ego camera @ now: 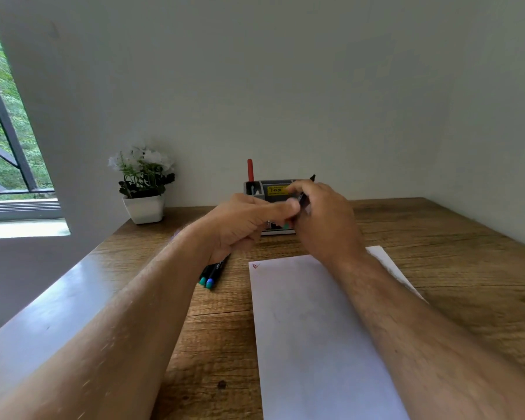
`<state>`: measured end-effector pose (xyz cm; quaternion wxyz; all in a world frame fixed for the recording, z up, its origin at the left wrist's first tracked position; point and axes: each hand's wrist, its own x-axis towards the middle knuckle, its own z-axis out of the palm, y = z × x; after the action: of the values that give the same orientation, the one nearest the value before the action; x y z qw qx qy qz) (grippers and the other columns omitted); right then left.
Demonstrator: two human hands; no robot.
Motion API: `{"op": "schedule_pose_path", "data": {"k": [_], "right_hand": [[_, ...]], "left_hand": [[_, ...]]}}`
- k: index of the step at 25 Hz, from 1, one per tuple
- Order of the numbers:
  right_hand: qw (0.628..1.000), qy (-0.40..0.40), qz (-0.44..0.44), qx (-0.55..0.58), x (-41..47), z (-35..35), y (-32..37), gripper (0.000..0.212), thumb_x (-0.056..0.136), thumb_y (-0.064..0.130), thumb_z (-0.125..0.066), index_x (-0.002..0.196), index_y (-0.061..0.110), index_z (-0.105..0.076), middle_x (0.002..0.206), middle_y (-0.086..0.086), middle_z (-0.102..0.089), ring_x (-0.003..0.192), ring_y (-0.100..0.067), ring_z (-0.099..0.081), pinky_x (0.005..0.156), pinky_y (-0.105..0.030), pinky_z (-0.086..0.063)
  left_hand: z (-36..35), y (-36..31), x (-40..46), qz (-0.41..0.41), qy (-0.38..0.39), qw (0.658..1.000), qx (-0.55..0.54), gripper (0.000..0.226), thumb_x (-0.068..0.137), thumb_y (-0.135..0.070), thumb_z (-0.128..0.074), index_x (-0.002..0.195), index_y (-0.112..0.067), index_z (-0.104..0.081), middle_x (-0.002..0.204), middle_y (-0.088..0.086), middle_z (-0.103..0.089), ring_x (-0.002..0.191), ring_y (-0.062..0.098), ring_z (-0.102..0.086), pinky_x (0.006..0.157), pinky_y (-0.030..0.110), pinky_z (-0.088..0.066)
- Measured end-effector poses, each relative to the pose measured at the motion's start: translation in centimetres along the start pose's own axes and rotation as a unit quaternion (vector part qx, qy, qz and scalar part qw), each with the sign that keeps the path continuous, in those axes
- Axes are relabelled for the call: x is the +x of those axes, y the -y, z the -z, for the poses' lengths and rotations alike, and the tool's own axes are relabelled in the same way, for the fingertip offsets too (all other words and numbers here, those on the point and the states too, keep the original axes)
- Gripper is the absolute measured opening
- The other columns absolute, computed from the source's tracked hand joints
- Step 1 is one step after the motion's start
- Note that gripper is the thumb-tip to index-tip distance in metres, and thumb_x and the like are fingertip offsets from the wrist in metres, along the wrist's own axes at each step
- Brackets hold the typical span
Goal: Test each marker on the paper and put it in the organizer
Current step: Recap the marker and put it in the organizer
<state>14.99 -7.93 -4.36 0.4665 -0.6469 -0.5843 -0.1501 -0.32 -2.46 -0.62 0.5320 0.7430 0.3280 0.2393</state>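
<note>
Both hands meet above the far end of the paper [315,322], just in front of the organizer [256,187]. Right hand [325,219] is curled round a black marker [306,192], whose dark end pokes up past the knuckles; left hand [249,222] has its fingers curled, the thumb laid forward against the marker's lower part, where a bit of green shows between the two hands. Looks like a cap being pulled off or pushed back on; which of the two I cannot tell, since the joint is hidden by the fingers. The paper bears a single small red mark [255,265] near its top left corner, and a red marker [250,170] already stands upright in the organizer's left compartment, so my reading is one done, this one in hand. Two more markers [214,272] lie on the desk [225,328] left of the paper, partly under the left wrist, their teal and blue ends pointing toward the person. To do this step well: pull straight along the barrel rather than bending it, keep the tip aimed away from the sleeve-side forearm, and park the cap in the left palm (not loose on the wood, where it may roll). Make the test stroke beside the red one, in bare white. A potted plant [143,183] stands well off to the left by the wall.
</note>
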Motion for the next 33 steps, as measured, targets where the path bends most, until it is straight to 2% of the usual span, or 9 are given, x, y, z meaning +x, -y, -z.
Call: {"op": "schedule_pose_path", "data": {"k": [2,4,7,9,13,20,23,27,33], "right_hand": [[0.998,-0.027,-0.040,0.031,0.1,0.1,0.3,0.021,0.098,0.028,-0.057,0.109,0.017,-0.071,0.094,0.001,-0.072,0.083,-0.009,-0.066,0.067,-0.017,-0.049],[0.985,-0.003,-0.107,0.133,0.0,0.1,0.7,0.028,0.100,0.034,-0.052,0.095,0.018,-0.075,0.072,0.002,-0.069,0.063,-0.007,-0.065,0.054,-0.017,-0.044],[0.920,0.053,-0.194,0.337,-0.7,0.3,1.8,0.027,0.098,0.018,-0.050,0.090,0.008,-0.074,0.069,-0.016,-0.069,0.052,-0.019,-0.061,0.042,-0.024,-0.044],[0.906,0.084,-0.184,0.373,-1.0,0.7,2.0,0.024,0.096,0.009,-0.049,0.086,0.000,-0.068,0.066,-0.022,-0.064,0.048,-0.024,-0.057,0.040,-0.025,-0.044],[0.891,0.156,-0.181,0.385,-1.4,1.2,2.0,0.018,0.094,0.002,-0.049,0.077,0.007,-0.054,0.061,-0.018,-0.062,0.045,-0.027,-0.057,0.041,-0.028,-0.045],[0.892,0.259,-0.189,0.318,-1.7,0.2,1.9,0.020,0.092,0.000,-0.056,0.074,0.008,-0.057,0.066,-0.019,-0.066,0.051,-0.029,-0.062,0.046,-0.029,-0.050],[0.906,0.265,-0.194,0.266,-1.8,-0.1,1.8,0.019,0.087,0.006,-0.060,0.069,0.011,-0.057,0.068,-0.019,-0.069,0.049,-0.022,-0.060,0.045,-0.028,-0.047],[0.942,0.237,-0.165,0.168,-1.9,-0.4,1.8,0.023,0.075,0.017,-0.066,0.054,0.019,-0.057,0.055,0.001,-0.065,0.044,-0.002,-0.053,0.054,-0.030,-0.044],[0.949,0.236,-0.152,0.141,-1.9,-0.5,2.2,0.023,0.080,0.020,-0.065,0.059,0.020,-0.056,0.053,0.005,-0.062,0.048,-0.001,-0.054,0.056,-0.026,-0.043]], "left_hand": [[0.4,-0.1,-0.1,-0.005,-0.057,0.998,0.038,0.044,0.075,-0.060,-0.068,0.085,-0.019,-0.079,0.050,-0.008,-0.037,0.046,0.011,-0.026,0.042,0.023,-0.026],[0.8,0.0,0.1,0.002,-0.103,0.985,0.139,0.031,0.079,-0.053,-0.071,0.083,-0.023,-0.078,0.055,-0.012,-0.052,0.051,0.008,-0.041,0.050,0.023,-0.036],[1.1,0.4,0.5,0.024,-0.101,0.959,0.266,0.010,0.074,-0.034,-0.082,0.076,-0.027,-0.075,0.084,-0.008,-0.070,0.089,0.011,-0.061,0.080,0.031,-0.044],[1.3,0.7,0.7,0.038,-0.087,0.945,0.312,0.009,0.072,-0.027,-0.084,0.076,-0.027,-0.076,0.085,-0.009,-0.071,0.093,0.011,-0.061,0.089,0.033,-0.045],[1.7,0.9,0.6,0.066,-0.045,0.936,0.342,0.010,0.073,-0.024,-0.083,0.081,-0.026,-0.078,0.090,-0.010,-0.072,0.098,0.011,-0.060,0.103,0.043,-0.042],[1.3,0.8,0.3,0.068,-0.012,0.915,0.398,0.020,0.078,-0.019,-0.079,0.098,-0.020,-0.078,0.102,-0.008,-0.072,0.105,0.011,-0.058,0.104,0.038,-0.039],[1.0,0.9,0.4,0.070,-0.006,0.910,0.408,0.020,0.078,-0.019,-0.079,0.098,-0.018,-0.078,0.104,-0.005,-0.073,0.107,0.013,-0.059,0.103,0.037,-0.040],[0.8,0.9,0.6,0.070,0.002,0.902,0.426,0.020,0.078,-0.020,-0.079,0.098,-0.021,-0.077,0.105,-0.006,-0.073,0.107,0.014,-0.059,0.097,0.034,-0.041],[0.5,0.6,0.5,0.069,0.012,0.897,0.437,0.022,0.080,-0.019,-0.078,0.102,-0.019,-0.076,0.105,-0.007,-0.071,0.096,0.007,-0.054,0.090,0.027,-0.036]]}}
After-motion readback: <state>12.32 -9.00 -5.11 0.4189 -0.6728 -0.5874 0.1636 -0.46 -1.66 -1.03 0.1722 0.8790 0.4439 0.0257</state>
